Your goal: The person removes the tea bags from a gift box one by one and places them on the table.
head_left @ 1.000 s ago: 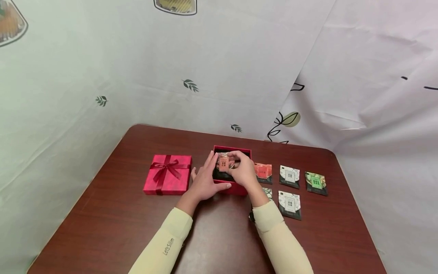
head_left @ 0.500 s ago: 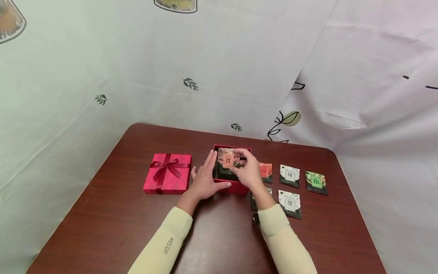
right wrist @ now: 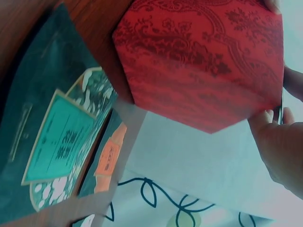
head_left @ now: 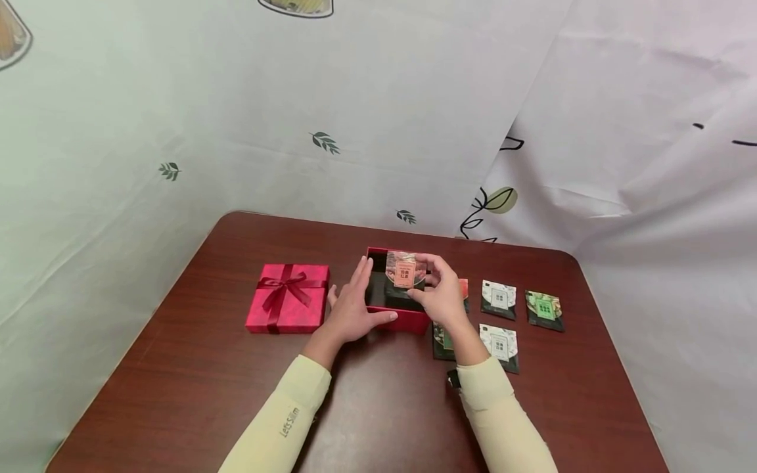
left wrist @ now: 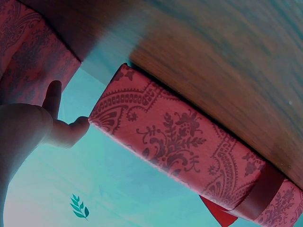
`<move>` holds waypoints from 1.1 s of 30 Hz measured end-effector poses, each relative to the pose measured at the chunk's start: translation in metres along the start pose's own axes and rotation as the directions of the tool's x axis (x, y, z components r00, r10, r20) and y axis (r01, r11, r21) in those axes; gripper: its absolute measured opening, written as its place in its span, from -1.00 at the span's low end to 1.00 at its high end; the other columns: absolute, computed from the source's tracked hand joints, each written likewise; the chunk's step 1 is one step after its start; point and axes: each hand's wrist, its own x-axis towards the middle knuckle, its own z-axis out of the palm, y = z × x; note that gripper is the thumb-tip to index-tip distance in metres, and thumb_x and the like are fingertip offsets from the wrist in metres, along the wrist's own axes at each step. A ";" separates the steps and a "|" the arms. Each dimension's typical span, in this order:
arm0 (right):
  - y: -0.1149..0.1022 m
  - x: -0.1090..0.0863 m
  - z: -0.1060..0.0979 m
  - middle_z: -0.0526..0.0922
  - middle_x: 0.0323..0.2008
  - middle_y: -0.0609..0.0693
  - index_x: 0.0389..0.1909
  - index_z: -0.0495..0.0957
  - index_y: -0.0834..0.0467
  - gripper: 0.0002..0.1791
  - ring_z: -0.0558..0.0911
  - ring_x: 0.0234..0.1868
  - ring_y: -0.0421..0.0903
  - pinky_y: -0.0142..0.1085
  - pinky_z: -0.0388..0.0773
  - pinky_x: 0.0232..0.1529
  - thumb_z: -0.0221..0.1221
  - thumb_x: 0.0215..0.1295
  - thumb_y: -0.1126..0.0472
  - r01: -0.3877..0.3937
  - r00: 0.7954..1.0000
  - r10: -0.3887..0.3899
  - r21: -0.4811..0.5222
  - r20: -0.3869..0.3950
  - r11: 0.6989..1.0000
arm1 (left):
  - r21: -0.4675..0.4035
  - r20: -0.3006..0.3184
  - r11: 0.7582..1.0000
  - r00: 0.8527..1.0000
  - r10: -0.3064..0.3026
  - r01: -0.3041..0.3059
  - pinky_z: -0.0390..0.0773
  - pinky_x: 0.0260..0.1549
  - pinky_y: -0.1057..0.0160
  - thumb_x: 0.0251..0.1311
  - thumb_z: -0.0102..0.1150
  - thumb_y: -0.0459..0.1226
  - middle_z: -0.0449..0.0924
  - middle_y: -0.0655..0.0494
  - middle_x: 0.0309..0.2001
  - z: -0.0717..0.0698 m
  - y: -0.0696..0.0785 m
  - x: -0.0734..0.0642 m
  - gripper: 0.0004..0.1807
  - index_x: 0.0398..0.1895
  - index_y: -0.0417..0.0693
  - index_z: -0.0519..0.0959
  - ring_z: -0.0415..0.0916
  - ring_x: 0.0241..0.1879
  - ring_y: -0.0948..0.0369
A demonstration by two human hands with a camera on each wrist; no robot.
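A red patterned box (head_left: 408, 321) with a black interior stands without its lid in the middle of the table. My left hand (head_left: 350, 309) rests against the box's left wall, fingers straight, its thumb along the front wall. Between thumb and fingers, my right hand (head_left: 440, 292) pinches a black tea sachet with an orange label (head_left: 405, 273), upright over the right half of the opening. In the right wrist view the box wall (right wrist: 203, 61) hides most of that sachet. The ribboned lid (head_left: 290, 302) lies just left of my left hand; its side (left wrist: 170, 132) fills the left wrist view's middle.
Right of the box lie two white-topped sachets (head_left: 499, 297) and a green-labelled sachet (head_left: 545, 310). A dark green sachet (right wrist: 61, 137) and an orange one (right wrist: 108, 158) lie close by the box, partly behind my right arm. A printed cloth (head_left: 378, 118) hangs behind the table (head_left: 207, 394).
My right hand has moved right with the pinched sachet, from the box's left part to its right part. The sachet's front has turned more into view. My left hand stays at the box.
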 end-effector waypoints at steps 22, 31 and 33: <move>0.006 -0.024 -0.049 0.51 0.04 0.15 0.24 0.45 0.13 -0.23 0.55 -0.08 0.08 -0.37 0.59 -0.36 0.38 -0.03 0.65 -0.051 0.995 0.057 0.084 -0.077 0.995 | 0.002 -0.028 1.000 1.000 0.010 -0.010 -0.29 0.27 -0.43 -0.14 0.49 0.24 -0.30 0.30 0.61 0.001 -0.002 0.001 0.34 0.64 0.18 -0.14 0.24 0.35 -0.20; 0.009 -0.041 -0.073 0.47 0.06 0.19 0.29 0.43 0.15 -0.20 0.54 -0.24 -0.02 -0.37 0.59 -0.40 0.36 -0.02 0.66 -0.108 0.984 0.120 0.091 -0.134 0.990 | 0.000 -0.026 1.000 1.000 0.010 -0.010 -0.30 0.28 -0.40 -0.14 0.48 0.25 -0.31 0.33 0.60 0.001 -0.002 0.000 0.34 0.64 0.25 -0.16 0.05 0.43 -0.10; 0.010 -0.046 -0.078 0.47 0.08 0.18 0.30 0.42 0.14 -0.19 0.55 -0.25 -0.03 -0.37 0.59 -0.40 0.36 -0.01 0.66 -0.123 0.979 0.135 0.087 -0.151 0.989 | 0.002 -0.028 1.000 1.000 0.007 -0.007 -0.29 0.29 -0.39 -0.14 0.48 0.26 -0.31 0.34 0.60 0.001 -0.002 0.000 0.34 0.64 0.28 -0.17 -0.05 0.45 -0.08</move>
